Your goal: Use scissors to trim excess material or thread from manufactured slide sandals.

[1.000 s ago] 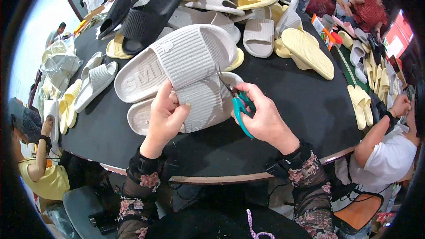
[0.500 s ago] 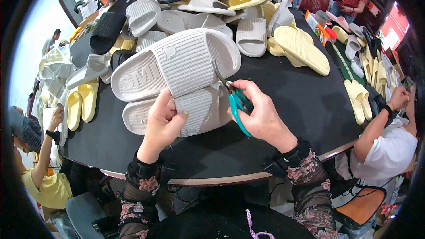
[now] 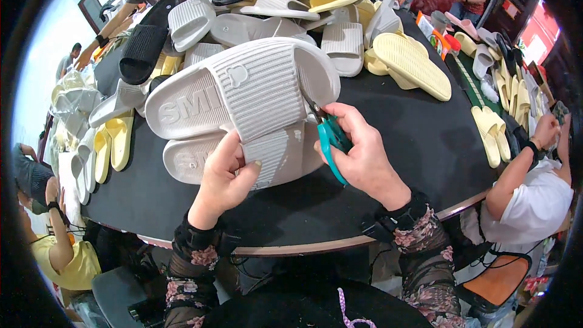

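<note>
My left hand (image 3: 226, 177) pinches the near lower edge of a light grey slide slipper (image 3: 261, 94), which has a ribbed strap with a raised bear-head outline. A second grey slipper (image 3: 276, 158) lies partly under it, against my left fingers. In my right hand (image 3: 368, 159) is a pair of scissors (image 3: 328, 140) with teal handles, fingers wrapped round the loops. Their dark blades reach to the right edge of the upper slipper's strap. The blade tips lie against the slipper, and I cannot tell how far apart they are.
Behind the slippers rises a heap of yellow, grey and black slides (image 3: 285, 0) on the black table (image 3: 388, 127). Yellow slippers (image 3: 492, 133) stand at the right, more (image 3: 115, 146) at the left. Co-workers sit on both sides and stand at the far side.
The upper slipper has tilted and shifted slightly, its right end nearer the scissors. Both hands keep their hold. At the far left, a co-worker's arm now reaches out.
</note>
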Demonstrator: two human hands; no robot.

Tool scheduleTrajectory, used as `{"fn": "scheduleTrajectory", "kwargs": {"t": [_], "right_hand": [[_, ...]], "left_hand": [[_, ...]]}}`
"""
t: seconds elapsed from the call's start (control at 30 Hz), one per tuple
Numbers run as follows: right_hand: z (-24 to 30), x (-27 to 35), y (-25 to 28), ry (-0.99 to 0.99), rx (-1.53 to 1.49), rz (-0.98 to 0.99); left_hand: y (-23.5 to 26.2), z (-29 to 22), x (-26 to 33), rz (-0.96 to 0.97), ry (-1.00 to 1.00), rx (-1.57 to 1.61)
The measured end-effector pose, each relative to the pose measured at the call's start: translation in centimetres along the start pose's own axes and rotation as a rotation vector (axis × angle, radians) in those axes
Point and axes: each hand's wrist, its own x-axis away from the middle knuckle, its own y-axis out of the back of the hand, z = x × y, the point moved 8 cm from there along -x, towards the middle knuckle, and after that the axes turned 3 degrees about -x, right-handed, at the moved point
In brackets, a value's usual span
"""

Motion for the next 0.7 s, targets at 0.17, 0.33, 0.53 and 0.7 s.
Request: {"fn": "scheduleTrajectory", "kwargs": {"t": [0.17,0.33,0.53,0.7], "right_hand": [[0.2,-0.01,0.2,0.034,-0.012,-0.015],[0.54,0.09,0.42,0.003,-0.106,-0.042],[0.65,0.07,0.59,0.031,-0.093,-0.053],[0.43,0.04,0.48,-0.003,-0.109,-0.044]], "left_hand": [[0.34,0.28,0.18,-0.018,-0.042,-0.11],[0.16,0.33,0.35,-0.053,-0.082,-0.137],[0.46,0.36,0.51,-0.049,-0.119,-0.187],[0.32,-0.01,0.47,-0.043,-0.142,-0.209]]}}
